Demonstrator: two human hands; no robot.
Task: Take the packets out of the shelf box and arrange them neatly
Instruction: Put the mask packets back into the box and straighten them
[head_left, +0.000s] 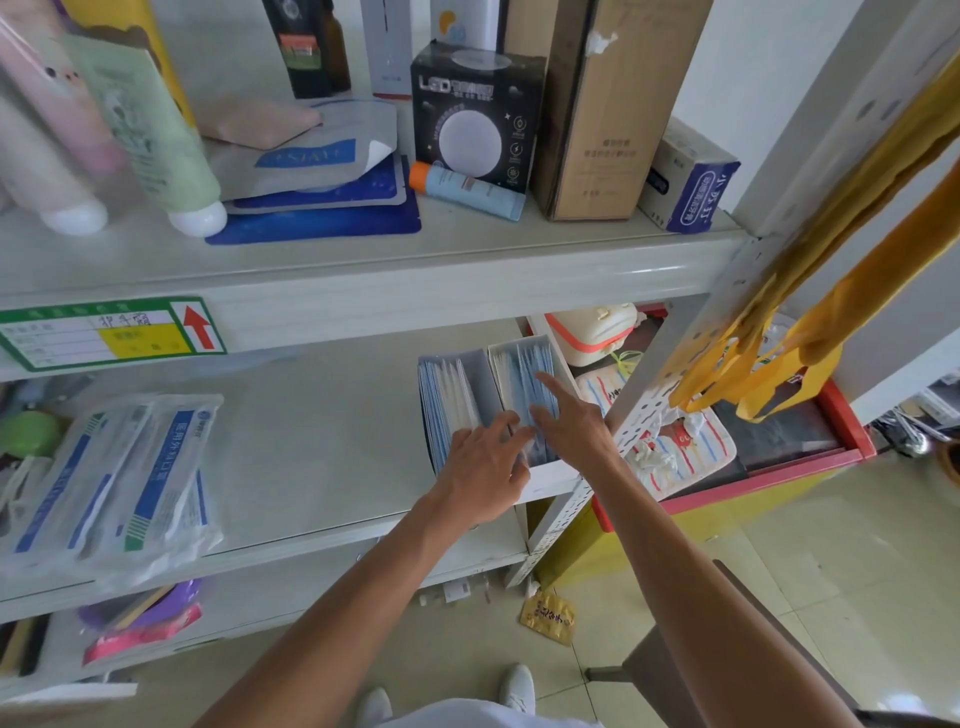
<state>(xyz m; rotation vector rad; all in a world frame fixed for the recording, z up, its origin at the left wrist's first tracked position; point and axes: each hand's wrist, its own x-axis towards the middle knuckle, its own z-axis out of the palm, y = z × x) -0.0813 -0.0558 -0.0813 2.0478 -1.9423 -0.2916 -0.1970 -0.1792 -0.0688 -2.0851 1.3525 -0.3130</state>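
A white shelf box (550, 470) stands at the right end of the middle shelf, split by a grey divider (480, 371) into two slots. Both slots hold upright blue-and-white packets: a left row (447, 395) and a right row (519, 364). My left hand (483, 470) rests on the front of the box, fingers curled over the packet tops near the divider. My right hand (569, 423) reaches into the right slot with fingers spread, the forefinger touching the packet tops. Neither hand clearly grips a packet.
Larger clear mask packs (119, 478) lie at the left of the same shelf (311, 415). The upper shelf carries tubes, sachets, a black LED box (475, 114) and a cardboard box (608, 109). A perforated shelf post (639, 415) and hanging yellow bags (810, 322) stand right of the box.
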